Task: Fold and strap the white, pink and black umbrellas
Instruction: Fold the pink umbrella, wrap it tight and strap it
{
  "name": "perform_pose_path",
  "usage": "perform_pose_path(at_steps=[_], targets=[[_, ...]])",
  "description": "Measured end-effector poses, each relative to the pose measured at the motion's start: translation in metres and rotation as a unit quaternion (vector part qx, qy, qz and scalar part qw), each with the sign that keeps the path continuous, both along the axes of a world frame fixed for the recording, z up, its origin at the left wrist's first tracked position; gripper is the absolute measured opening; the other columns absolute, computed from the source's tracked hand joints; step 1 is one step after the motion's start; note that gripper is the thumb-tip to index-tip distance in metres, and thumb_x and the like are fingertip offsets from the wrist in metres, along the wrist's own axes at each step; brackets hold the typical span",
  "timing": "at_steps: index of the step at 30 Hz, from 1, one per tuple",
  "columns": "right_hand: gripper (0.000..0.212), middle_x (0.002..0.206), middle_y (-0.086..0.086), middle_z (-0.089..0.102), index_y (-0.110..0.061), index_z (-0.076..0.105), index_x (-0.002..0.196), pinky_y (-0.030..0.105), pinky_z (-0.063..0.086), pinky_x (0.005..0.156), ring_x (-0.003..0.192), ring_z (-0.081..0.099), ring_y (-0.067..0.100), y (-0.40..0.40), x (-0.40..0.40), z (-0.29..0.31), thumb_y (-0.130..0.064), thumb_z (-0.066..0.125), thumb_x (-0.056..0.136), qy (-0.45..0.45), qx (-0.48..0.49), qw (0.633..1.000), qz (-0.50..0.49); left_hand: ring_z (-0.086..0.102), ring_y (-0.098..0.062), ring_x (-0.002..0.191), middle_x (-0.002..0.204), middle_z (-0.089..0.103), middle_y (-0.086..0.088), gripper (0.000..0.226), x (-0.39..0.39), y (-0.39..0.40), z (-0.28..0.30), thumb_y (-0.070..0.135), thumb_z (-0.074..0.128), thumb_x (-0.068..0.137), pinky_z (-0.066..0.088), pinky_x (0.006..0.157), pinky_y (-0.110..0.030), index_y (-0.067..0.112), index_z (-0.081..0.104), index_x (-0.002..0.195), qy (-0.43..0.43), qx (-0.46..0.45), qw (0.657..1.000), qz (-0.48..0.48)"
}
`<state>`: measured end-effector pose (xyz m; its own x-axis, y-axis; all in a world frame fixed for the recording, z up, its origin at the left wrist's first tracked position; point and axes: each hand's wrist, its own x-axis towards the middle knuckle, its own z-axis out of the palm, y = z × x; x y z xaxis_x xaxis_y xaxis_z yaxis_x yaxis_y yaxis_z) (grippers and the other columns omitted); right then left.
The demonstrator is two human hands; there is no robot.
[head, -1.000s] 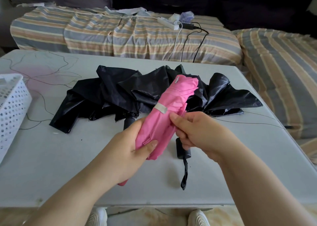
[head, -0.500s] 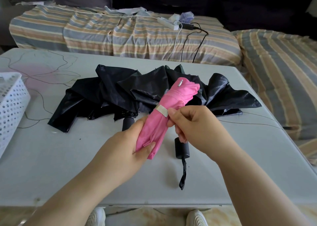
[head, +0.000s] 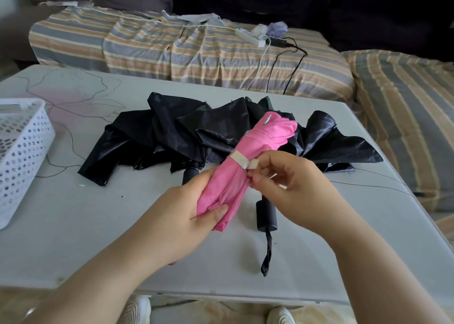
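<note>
Head view: pink umbrella [head: 248, 166] gripped by left hand [head: 194, 215]; strap [head: 242, 159] end pinched by right hand [head: 292, 178], fastening judged next.

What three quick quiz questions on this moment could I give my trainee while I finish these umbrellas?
1. True or false: the pink umbrella lies flat on the table.
2. Which hand pinches the strap? A) left B) right C) neither
3. Fill in: the black umbrella lies ____ on the table, not yet rolled.

Key
1. False: the left hand holds it up, tilted, over the black umbrella.
2. B: the right hand pinches the strap's free end, while the rest wraps the pink roll.
3. Unfolded: its canopy is spread loose and its handle points towards the person.
</note>
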<state>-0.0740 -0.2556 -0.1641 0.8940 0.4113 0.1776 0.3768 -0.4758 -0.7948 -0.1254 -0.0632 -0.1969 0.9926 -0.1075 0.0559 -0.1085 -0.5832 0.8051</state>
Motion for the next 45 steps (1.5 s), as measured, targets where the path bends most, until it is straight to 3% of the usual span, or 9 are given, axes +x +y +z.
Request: perform_pose_path(at_steps=[4, 8, 14, 19, 26, 31, 39, 42, 45], targets=[[0.031, 0.069, -0.006, 0.067, -0.033, 0.052, 0.097, 0.024, 0.053, 0.073, 0.068, 0.065, 0.007, -0.002, -0.002, 0.002, -0.003, 0.059, 0.092, -0.029, 0.007, 0.999, 0.037, 0.063, 0.000, 0.066, 0.083, 0.067, 0.020, 0.036, -0.002, 0.003, 0.001, 0.036, 0.060, 0.089, 0.050, 0.058, -0.017, 0.053, 0.045, 0.118, 0.012, -0.007, 0.999, -0.031], [0.028, 0.065, -0.008, 0.066, -0.030, 0.066, 0.099, 0.014, 0.051, 0.066, 0.063, 0.065, 0.006, -0.002, -0.001, -0.005, -0.004, 0.065, 0.088, -0.096, 0.008, 0.994, 0.044, 0.058, 0.004, 0.056, 0.075, 0.065, 0.024, 0.035, -0.002, 0.004, 0.000, 0.026, 0.063, 0.089, 0.040, 0.052, -0.008, 0.044, 0.051, 0.116, 0.039, -0.023, 0.998, -0.047], [0.008, 0.082, -0.023, 0.053, -0.015, 0.075, 0.086, 0.004, 0.038, 0.069, 0.073, 0.052, -0.008, -0.006, 0.004, -0.005, -0.017, 0.068, 0.083, -0.210, -0.064, 0.975, 0.039, 0.067, -0.029, 0.067, 0.085, 0.071, 0.001, 0.020, 0.006, 0.014, -0.001, 0.029, 0.061, 0.090, 0.056, 0.062, -0.039, 0.039, 0.056, 0.107, 0.078, -0.048, 0.995, -0.037], [0.021, 0.086, -0.014, 0.050, -0.016, 0.075, 0.081, 0.012, 0.038, 0.080, 0.085, 0.048, 0.005, -0.006, 0.004, -0.001, -0.033, 0.063, 0.083, -0.190, -0.102, 0.971, 0.101, 0.058, 0.000, 0.051, 0.069, 0.065, 0.018, 0.026, 0.006, 0.009, -0.003, 0.029, 0.057, 0.092, 0.045, 0.051, -0.019, 0.048, 0.049, 0.108, 0.082, 0.023, 0.995, -0.048], [0.002, 0.078, -0.026, 0.052, -0.026, 0.074, 0.075, 0.025, 0.029, 0.091, 0.093, 0.043, 0.001, -0.002, 0.011, -0.004, -0.026, 0.076, 0.077, -0.128, -0.083, 0.988, 0.019, 0.063, -0.014, 0.080, 0.097, 0.062, 0.011, 0.060, -0.002, 0.006, -0.007, 0.038, 0.049, 0.092, 0.050, 0.070, -0.028, 0.051, 0.016, 0.140, -0.054, 0.241, 0.968, -0.048], [0.020, 0.079, -0.018, 0.054, -0.035, 0.068, 0.067, 0.025, 0.029, 0.088, 0.090, 0.042, -0.002, -0.001, 0.011, -0.002, -0.022, 0.083, 0.071, -0.067, -0.083, 0.994, -0.001, 0.053, -0.017, 0.037, 0.070, 0.064, 0.007, 0.079, -0.003, 0.008, -0.018, 0.031, 0.078, 0.060, 0.036, 0.032, -0.024, 0.022, 0.049, 0.132, -0.152, 0.322, 0.933, -0.049], [0.009, 0.074, -0.015, 0.056, -0.026, 0.076, 0.078, 0.021, 0.040, 0.085, 0.091, 0.046, 0.004, -0.001, 0.011, 0.000, -0.021, 0.082, 0.073, -0.022, -0.069, 0.997, -0.005, 0.042, -0.018, 0.030, 0.059, 0.053, 0.001, 0.082, -0.007, 0.000, -0.014, 0.016, 0.085, 0.043, 0.017, 0.036, -0.021, 0.007, 0.064, 0.122, -0.190, 0.391, 0.900, -0.035], [0.026, 0.089, -0.015, 0.049, -0.034, 0.062, 0.082, 0.025, 0.022, 0.090, 0.094, 0.038, 0.005, 0.005, 0.011, -0.004, -0.042, 0.081, 0.067, -0.075, -0.146, 0.983, -0.086, 0.043, -0.019, 0.030, 0.059, 0.053, -0.001, 0.081, -0.007, 0.000, -0.019, 0.015, 0.087, 0.044, 0.018, 0.035, -0.022, 0.005, 0.064, 0.121, -0.199, 0.391, 0.898, -0.016], [0.060, 0.099, -0.014, 0.033, -0.030, 0.041, 0.094, 0.023, 0.024, 0.091, 0.101, 0.032, 0.008, 0.018, 0.005, -0.013, -0.058, 0.077, 0.056, -0.086, -0.074, 0.962, -0.248, 0.058, -0.022, 0.047, 0.076, 0.064, 0.001, 0.075, -0.008, -0.002, -0.012, 0.028, 0.082, 0.065, 0.037, 0.038, -0.029, 0.016, 0.053, 0.134, -0.145, 0.310, 0.939, 0.030]])
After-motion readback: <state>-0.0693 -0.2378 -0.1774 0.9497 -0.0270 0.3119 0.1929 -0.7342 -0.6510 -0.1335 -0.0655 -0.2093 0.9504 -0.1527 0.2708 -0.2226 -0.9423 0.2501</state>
